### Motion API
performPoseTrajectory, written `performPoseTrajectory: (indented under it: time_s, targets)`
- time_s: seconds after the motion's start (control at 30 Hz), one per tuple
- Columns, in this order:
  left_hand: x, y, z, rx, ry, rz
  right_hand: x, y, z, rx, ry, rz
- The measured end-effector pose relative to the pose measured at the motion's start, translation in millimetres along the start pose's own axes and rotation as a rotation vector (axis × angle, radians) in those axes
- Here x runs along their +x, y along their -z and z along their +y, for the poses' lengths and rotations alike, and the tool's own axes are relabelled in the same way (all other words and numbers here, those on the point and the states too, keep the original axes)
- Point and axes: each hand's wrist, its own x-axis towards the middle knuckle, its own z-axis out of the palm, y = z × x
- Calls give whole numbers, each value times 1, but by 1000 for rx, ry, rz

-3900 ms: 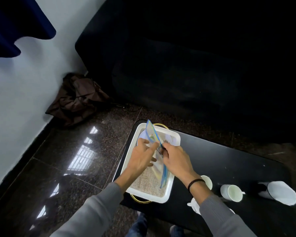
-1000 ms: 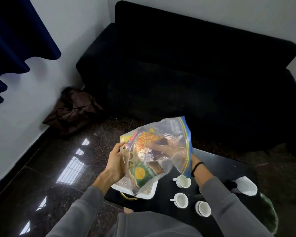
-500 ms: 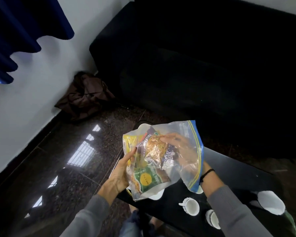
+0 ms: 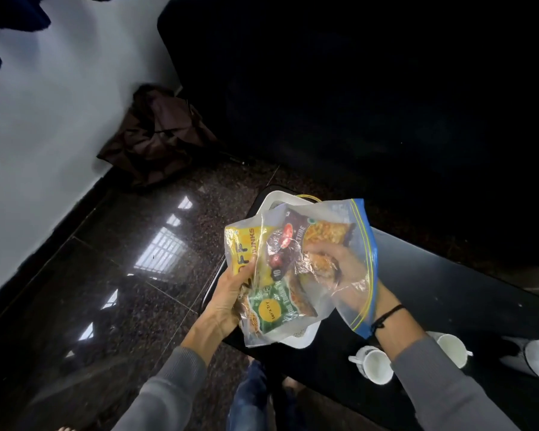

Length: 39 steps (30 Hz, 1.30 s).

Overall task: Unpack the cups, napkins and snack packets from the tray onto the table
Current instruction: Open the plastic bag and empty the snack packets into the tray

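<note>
Left hand (image 4: 227, 293): the zip bag (image 4: 352, 303) is gripped from outside at its lower left, fingers curled round the plastic.
Right hand (image 4: 343, 269): it is pushed in through the open mouth, with fingers curled round an orange-brown packet (image 4: 324, 236).
Snack packets (image 4: 271, 309): all are held inside the bag, above the tray (image 4: 276, 199); none is laid out yet.
Risk: packets could be spilled to the floor (image 4: 137, 300) if the bag is tipped near the table end; the cups (image 4: 374, 363) could be knocked by the right sleeve.
Surface: a glossy black table (image 4: 433, 290) is seen, with the tray at its left end.
Room: polished dark stone, a white wall (image 4: 44, 119) and a black sofa (image 4: 355, 104) are shown.
</note>
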Motion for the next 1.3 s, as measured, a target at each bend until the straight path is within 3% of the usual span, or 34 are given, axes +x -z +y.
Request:
performPoseTrajectory:
  time_s: [0.1, 0.17, 0.37, 0.5, 0.67, 0.83, 0.97, 1.2, 1.3]
  targets:
    - [11, 6, -12, -45, 4, 9, 6, -6, -16, -178, -53, -134]
    - [13, 7, -15, -48, -8, -6, 11, -1, -13, -292, -70, -130]
    - [17, 17, -22, -106, -21, 46, 2, 11, 1, -129, 91, -50]
    - [18, 40, -23, -260, -54, 81, 5, 24, 7, -106, 167, 120]
    - [20, 72, -23, -454, -49, 46, 9, 36, 9, -40, 222, 186]
    - [28, 94, -24, -480, -106, 79, 24, 47, 20, 85, 249, 388]
    - [36, 106, -31, -518, -100, 72, 50, 56, 31, -24, 224, 486]
    - [47, 110, -40, -487, -33, -4, 111, 38, 28, -84, 182, 313]
    - [52, 102, -39, -472, 6, -29, 134, 36, 28, -207, 211, 355]
